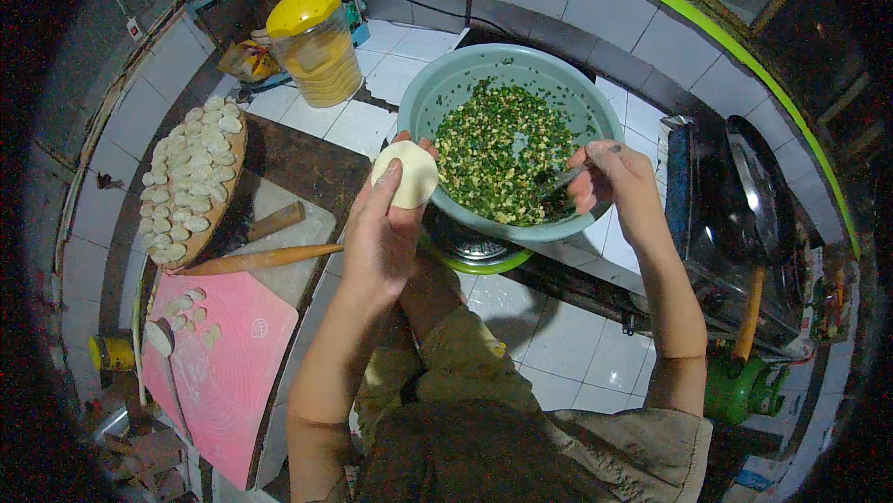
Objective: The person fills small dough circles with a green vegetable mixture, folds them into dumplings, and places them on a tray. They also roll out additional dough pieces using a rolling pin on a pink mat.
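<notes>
A round, flat dough wrapper point(416, 179) lies on the fingers of my left hand point(384, 224), the thumb resting over it, at the left rim of a pale green basin point(509, 53). Chopped green and yellow filling point(488, 133) fills much of the basin. Over the basin's right side, my right hand point(617, 175) grips a metal spoon point(564, 179), whose lower end is in the filling. Many floured dumplings point(192, 175) cover a round wooden board at the left. Small dough pieces point(183, 315) sit on a pink mat point(230, 370).
A wooden rolling pin point(272, 260) lies above the mat, and a long-handled spoon point(162, 341) with white powder rests on the mat. Behind the boards stands a yellow-lidded plastic container point(314, 50). A black wok point(757, 189) and a green gas cylinder point(736, 388) are at the right.
</notes>
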